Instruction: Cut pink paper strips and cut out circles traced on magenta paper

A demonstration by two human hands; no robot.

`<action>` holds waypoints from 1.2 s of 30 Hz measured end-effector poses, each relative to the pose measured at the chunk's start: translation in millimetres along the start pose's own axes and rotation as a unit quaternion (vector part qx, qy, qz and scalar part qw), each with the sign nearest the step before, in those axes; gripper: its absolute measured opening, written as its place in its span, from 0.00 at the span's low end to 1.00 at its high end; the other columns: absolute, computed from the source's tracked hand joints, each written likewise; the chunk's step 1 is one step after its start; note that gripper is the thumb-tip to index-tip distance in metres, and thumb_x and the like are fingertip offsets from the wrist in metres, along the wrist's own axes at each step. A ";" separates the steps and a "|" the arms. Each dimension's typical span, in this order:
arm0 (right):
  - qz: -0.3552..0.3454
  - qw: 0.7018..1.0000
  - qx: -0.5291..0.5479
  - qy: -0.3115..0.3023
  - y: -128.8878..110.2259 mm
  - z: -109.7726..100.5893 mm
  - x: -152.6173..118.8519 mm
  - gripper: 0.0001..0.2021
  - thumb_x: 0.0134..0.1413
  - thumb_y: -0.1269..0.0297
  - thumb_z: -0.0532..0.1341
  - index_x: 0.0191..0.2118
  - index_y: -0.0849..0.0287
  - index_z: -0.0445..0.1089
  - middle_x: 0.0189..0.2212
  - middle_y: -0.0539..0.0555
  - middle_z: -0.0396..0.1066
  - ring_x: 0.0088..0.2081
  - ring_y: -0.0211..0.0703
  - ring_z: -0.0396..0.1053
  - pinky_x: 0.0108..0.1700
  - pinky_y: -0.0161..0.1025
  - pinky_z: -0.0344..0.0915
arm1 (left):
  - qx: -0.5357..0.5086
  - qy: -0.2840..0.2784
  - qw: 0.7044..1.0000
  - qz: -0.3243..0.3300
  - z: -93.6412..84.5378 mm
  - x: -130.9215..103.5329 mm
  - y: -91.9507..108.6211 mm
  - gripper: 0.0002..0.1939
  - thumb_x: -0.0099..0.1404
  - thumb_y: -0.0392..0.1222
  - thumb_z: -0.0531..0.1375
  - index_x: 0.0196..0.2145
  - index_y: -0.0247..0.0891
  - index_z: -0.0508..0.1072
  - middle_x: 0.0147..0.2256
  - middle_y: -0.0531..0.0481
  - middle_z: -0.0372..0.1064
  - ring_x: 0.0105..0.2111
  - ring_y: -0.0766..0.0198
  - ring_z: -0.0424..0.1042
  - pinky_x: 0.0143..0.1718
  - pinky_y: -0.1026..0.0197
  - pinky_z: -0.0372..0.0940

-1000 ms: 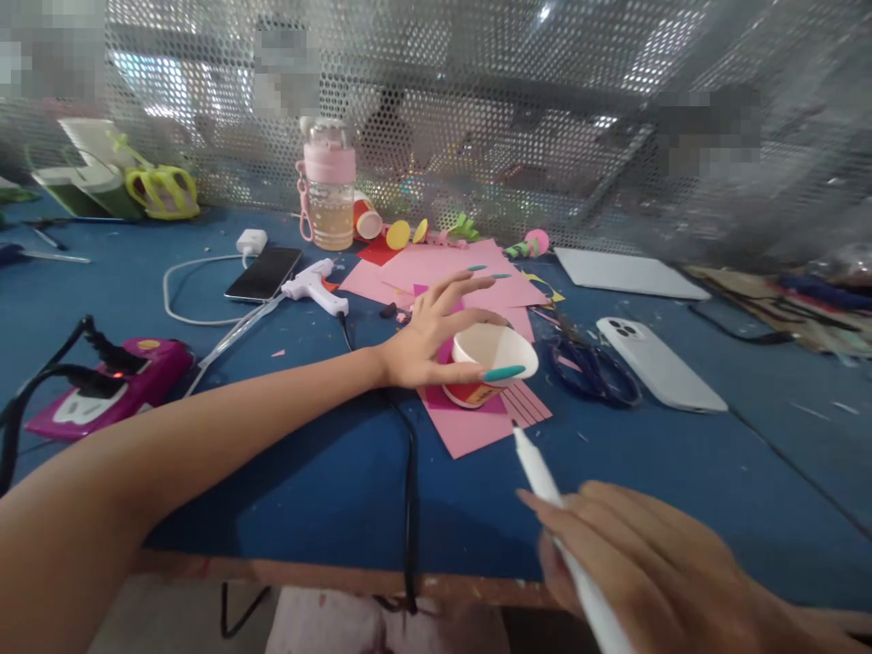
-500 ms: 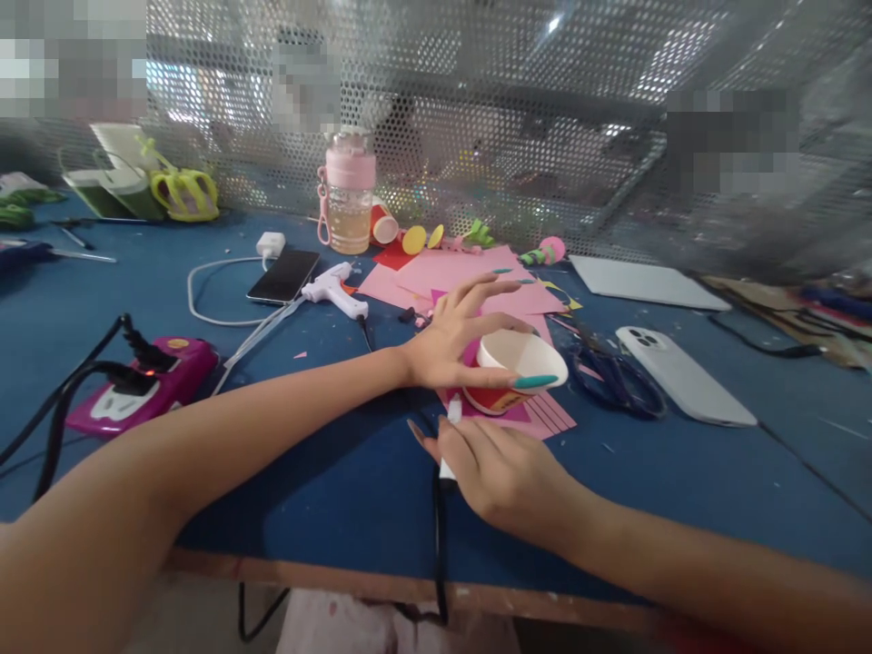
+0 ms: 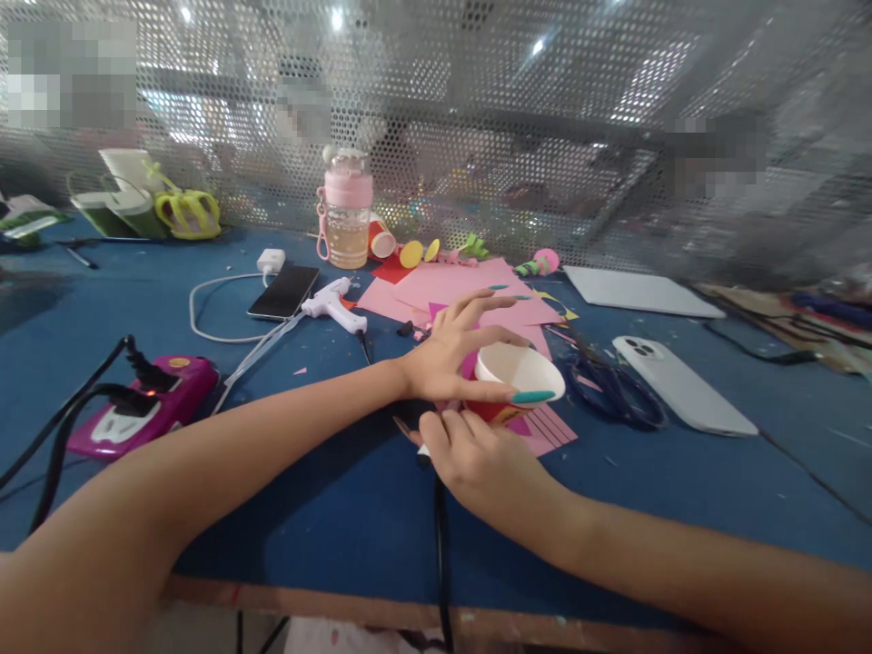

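While your left hand (image 3: 450,356) steadies the upright cup (image 3: 512,368) between thumb and finger, your right hand (image 3: 494,461) grips a white pen (image 3: 423,450), its axis mostly hidden; the cup, on magenta paper (image 3: 521,426), lies just beyond that hand.

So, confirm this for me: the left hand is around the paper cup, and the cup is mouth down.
Not quite: the paper cup is mouth up, not mouth down; the head view looks into its open top. The left hand is around it, as you say.
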State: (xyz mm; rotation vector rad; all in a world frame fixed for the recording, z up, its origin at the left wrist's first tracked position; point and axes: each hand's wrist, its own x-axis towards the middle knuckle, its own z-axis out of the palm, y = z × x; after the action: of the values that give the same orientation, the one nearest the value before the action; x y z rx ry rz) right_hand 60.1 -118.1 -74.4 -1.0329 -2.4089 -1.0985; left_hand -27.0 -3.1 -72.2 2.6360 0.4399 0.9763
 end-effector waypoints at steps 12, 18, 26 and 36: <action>-0.014 1.000 0.005 -0.001 -3.5 1.6 -3.8 0.11 0.55 0.69 0.55 0.24 0.59 0.54 0.13 0.47 0.59 0.16 0.37 0.61 0.18 0.34 0.45 | -0.008 0.012 1.000 0.006 0.5 -0.4 -1.2 0.30 0.48 0.63 0.58 0.44 0.41 0.69 0.58 0.41 0.51 0.60 0.47 0.42 0.56 0.38 0.44; -0.043 0.998 0.040 0.010 0.8 -4.1 -8.2 0.09 0.56 0.70 0.53 0.25 0.59 0.55 0.14 0.47 0.60 0.16 0.37 0.60 0.19 0.35 0.45 | -0.010 0.004 1.000 0.006 -0.9 0.6 -0.3 0.29 0.49 0.61 0.58 0.44 0.42 0.69 0.57 0.41 0.51 0.60 0.45 0.42 0.56 0.37 0.43; -0.075 0.993 0.078 0.042 10.6 -8.8 -19.5 0.12 0.57 0.70 0.52 0.23 0.58 0.53 0.13 0.45 0.58 0.15 0.36 0.59 0.19 0.35 0.43 | -0.007 0.009 1.000 0.015 -0.4 0.3 -0.9 0.30 0.49 0.62 0.57 0.45 0.40 0.68 0.57 0.39 0.51 0.60 0.47 0.42 0.57 0.39 0.42; -0.110 0.987 0.102 0.064 22.7 -16.7 -30.7 0.12 0.55 0.73 0.52 0.22 0.58 0.54 0.11 0.44 0.57 0.14 0.35 0.57 0.20 0.36 0.42 | -0.016 0.008 1.000 0.017 -1.1 0.8 -1.6 0.30 0.49 0.62 0.57 0.45 0.41 0.68 0.57 0.40 0.51 0.60 0.47 0.42 0.57 0.39 0.42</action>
State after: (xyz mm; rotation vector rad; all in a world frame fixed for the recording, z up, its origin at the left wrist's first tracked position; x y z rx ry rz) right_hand 97.3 -135.4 -67.3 -0.6241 -2.5107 -0.9274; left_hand -27.5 -1.1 -71.6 2.6162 0.3821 1.0081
